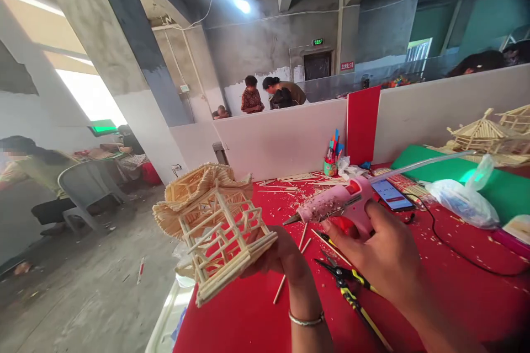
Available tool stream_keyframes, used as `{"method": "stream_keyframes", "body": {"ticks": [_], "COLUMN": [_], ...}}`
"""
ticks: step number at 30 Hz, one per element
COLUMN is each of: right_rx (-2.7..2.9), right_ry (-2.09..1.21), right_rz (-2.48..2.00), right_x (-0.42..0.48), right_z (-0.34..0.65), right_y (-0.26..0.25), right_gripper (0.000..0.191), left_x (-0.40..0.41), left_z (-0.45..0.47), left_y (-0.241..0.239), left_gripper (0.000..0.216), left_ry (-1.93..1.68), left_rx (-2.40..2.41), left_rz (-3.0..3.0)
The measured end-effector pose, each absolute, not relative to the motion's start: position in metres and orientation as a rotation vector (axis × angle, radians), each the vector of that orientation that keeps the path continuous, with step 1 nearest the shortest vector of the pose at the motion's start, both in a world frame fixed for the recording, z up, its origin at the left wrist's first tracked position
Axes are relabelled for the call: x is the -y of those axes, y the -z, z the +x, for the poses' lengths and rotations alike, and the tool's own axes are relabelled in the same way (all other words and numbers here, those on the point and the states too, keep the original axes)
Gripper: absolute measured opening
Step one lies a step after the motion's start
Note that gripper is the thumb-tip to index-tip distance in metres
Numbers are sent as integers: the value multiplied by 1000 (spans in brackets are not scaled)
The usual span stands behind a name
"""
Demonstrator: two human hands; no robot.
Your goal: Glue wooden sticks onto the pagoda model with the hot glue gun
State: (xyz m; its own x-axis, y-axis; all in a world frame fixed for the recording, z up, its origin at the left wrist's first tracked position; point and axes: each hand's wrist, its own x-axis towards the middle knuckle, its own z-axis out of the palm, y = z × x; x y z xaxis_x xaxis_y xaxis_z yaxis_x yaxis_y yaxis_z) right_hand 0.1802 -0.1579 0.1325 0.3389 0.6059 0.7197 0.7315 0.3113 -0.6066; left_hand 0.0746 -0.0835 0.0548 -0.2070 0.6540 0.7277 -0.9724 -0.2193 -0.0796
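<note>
My left hand (285,256), with a silver bangle at its wrist, is closed on a small pavilion model (226,226) made of wooden sticks. The model is tilted, its ribbed roof toward the upper left, and hides most of my fingers. In my right hand (385,253) is a pink glue gun (335,201) spotted with debris, a long clear glue stick (422,165) coming out of its back. Its nozzle points left toward the model, apart from it. Under my right hand lie yellow-and-black pliers (343,278) and loose sticks (280,288) on the red tabletop (244,322).
A phone (391,194), a black cable (439,234) and a tied plastic bag (464,201) lie to the right. At the back stands a pen holder (330,167). More stick models (484,132) rest beyond a green board (418,157). A low white partition (281,143) borders the table; people are behind it.
</note>
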Motion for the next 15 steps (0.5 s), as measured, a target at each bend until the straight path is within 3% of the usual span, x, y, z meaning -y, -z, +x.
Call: {"method": "stream_keyframes", "body": {"ticks": [4,8,15], "right_rx": [1439,1489,1499], "right_ry": [456,765,866], "right_rz": [-1367,-1410,-1466], "right_x": [141,132,126], "right_z": [166,154,146], "right_y": [-127,-119,-116], "right_gripper": [23,29,30], "left_x": [79,77,73], "left_z": [75,76,69], "left_y": [-49,-39,-34], "left_gripper": [32,31,32], "left_ry": [-1745,-1847,-1503], "left_rx": [693,568,1112], "left_rz": [475,281,164]}}
